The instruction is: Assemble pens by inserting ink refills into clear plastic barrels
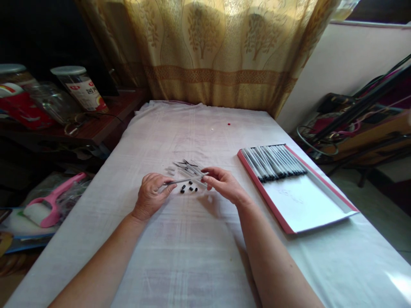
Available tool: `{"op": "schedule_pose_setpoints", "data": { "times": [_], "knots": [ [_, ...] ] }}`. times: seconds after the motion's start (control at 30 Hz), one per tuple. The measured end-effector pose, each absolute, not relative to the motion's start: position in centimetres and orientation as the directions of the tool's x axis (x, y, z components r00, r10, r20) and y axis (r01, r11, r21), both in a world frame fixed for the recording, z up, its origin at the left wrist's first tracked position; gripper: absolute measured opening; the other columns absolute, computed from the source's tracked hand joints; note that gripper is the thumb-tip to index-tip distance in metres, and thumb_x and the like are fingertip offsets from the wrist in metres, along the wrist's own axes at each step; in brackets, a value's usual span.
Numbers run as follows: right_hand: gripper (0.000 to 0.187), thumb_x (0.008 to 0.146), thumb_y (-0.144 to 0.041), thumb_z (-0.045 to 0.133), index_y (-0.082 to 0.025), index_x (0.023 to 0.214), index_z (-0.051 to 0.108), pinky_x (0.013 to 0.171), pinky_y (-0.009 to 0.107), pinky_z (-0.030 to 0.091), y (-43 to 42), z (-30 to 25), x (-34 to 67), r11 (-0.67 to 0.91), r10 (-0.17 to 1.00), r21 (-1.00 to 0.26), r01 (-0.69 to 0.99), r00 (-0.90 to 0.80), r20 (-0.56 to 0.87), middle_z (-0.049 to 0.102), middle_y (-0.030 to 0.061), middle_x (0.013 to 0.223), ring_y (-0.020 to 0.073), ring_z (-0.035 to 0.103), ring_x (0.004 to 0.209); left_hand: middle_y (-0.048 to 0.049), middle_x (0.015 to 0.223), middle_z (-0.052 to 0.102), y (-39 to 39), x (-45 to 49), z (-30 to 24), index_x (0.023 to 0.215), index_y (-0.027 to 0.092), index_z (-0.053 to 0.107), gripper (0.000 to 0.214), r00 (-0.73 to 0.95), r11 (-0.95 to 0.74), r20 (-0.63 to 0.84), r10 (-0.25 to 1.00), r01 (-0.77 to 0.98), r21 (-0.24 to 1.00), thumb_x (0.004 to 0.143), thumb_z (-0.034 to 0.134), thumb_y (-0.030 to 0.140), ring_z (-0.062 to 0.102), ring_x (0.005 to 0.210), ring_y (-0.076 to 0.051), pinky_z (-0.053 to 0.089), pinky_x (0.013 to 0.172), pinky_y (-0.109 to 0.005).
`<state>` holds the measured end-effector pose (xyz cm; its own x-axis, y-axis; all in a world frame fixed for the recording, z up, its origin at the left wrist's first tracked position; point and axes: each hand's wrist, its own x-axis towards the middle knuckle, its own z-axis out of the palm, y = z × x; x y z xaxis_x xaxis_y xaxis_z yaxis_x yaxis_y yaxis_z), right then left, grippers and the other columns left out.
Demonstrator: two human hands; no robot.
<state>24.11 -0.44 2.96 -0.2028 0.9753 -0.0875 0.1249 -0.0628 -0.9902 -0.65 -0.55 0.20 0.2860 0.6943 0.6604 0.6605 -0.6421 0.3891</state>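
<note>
A slim, pale pen barrel (184,181) spans the gap between my hands, lying nearly level above the table. My left hand (153,193) pinches its left end between thumb and fingers. At the other end, the fingertips of my right hand (224,183) are closed on the barrel's tip; any small part there is too blurred to make out. Just below the barrel lie several small black pen parts (191,188). Behind it is a loose pile of clear tubes and dark-tipped refills (188,166), partly covered by my right fingers.
A pink-edged shallow box (282,222) at the right holds a row of black-ended pens (272,162). Tiny red (229,124) and white bits lie farther back on the white tablecloth (173,256). Jars (80,90) stand on a brown cabinet at left; a patterned curtain (221,51) hangs behind.
</note>
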Motion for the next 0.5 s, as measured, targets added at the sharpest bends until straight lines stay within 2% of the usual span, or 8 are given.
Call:
{"op": "schedule_pose_setpoints", "data": {
  "times": [0.07, 0.17, 0.23, 0.3, 0.4, 0.5],
  "knots": [
    [0.035, 0.072, -0.035, 0.067, -0.017, 0.102, 0.07, 0.056, 0.023, 0.046, -0.8, 2.8, 23.5, -0.059, 0.964, -0.988, 0.141, -0.249, -0.093, 0.067, -0.0012, 0.071, 0.0105, 0.057, 0.055, -0.0025, 0.08, 0.075, -0.7, -0.6, 0.1, 0.086, 0.023, 0.07, 0.018, 0.318, -0.645, 0.627, 0.711, 0.65, 0.402, 0.09, 0.063, 0.039, 0.066, 0.078, -0.019, 0.047, 0.083, -0.034],
    [0.025, 0.075, -0.035, 0.064, -0.017, 0.089, 0.073, 0.052, 0.023, 0.041, -1.3, 2.4, 23.3, -0.009, 0.964, -0.968, 0.251, -0.255, -0.075, 0.064, -0.0015, 0.064, 0.0104, 0.054, 0.053, -0.0038, 0.089, 0.075, -0.4, -1.1, -0.1, 0.099, 0.023, 0.071, 0.02, 0.353, -0.617, 0.559, 0.75, 0.678, 0.399, 0.089, 0.063, 0.039, 0.066, 0.086, -0.021, 0.046, 0.086, -0.034],
    [0.023, 0.076, -0.036, 0.062, -0.017, 0.083, 0.073, 0.052, 0.023, 0.042, -1.8, 2.1, 24.0, 0.012, 0.985, -0.956, 0.294, -0.169, -0.04, 0.063, -0.0012, 0.063, 0.0107, 0.053, 0.053, -0.006, 0.099, 0.074, 0.1, -1.7, -0.4, 0.109, 0.023, 0.068, 0.027, 0.289, -0.536, 0.534, 0.794, 0.748, 0.392, 0.088, 0.062, 0.038, 0.065, 0.094, -0.023, 0.046, 0.089, -0.036],
    [0.025, 0.075, -0.038, 0.061, -0.017, 0.081, 0.072, 0.053, 0.024, 0.044, -2.3, 1.9, 25.2, -0.006, 0.999, -0.963, 0.271, -0.045, -0.019, 0.064, -0.0003, 0.064, 0.0112, 0.054, 0.053, -0.0075, 0.103, 0.072, 0.6, -2.2, -0.7, 0.108, 0.022, 0.069, 0.027, 0.233, -0.477, 0.538, 0.81, 0.795, 0.374, 0.089, 0.059, 0.037, 0.064, 0.097, -0.025, 0.046, 0.089, -0.037],
    [0.03, 0.073, -0.043, 0.064, -0.016, 0.083, 0.072, 0.053, 0.025, 0.045, -3.4, 1.5, 26.9, -0.037, 0.995, -0.981, 0.191, 0.099, -0.018, 0.066, 0.0019, 0.067, 0.0123, 0.056, 0.054, -0.0076, 0.101, 0.07, 1.2, -2.4, -1.0, 0.107, 0.023, 0.072, 0.027, 0.272, -0.464, 0.502, 0.821, 0.83, 0.309, 0.09, 0.057, 0.037, 0.063, 0.096, -0.026, 0.046, 0.088, -0.039],
    [0.035, 0.073, -0.045, 0.065, -0.016, 0.089, 0.073, 0.047, 0.024, 0.042, -4.6, 1.1, 27.6, -0.072, 0.986, -0.988, 0.136, 0.161, -0.05, 0.068, 0.0036, 0.071, 0.0125, 0.056, 0.053, -0.008, 0.106, 0.069, 1.1, -1.8, -1.1, 0.106, 0.025, 0.073, 0.025, 0.328, -0.475, 0.474, 0.817, 0.849, 0.231, 0.089, 0.06, 0.037, 0.061, 0.101, -0.028, 0.043, 0.09, -0.043]
  ]
}}
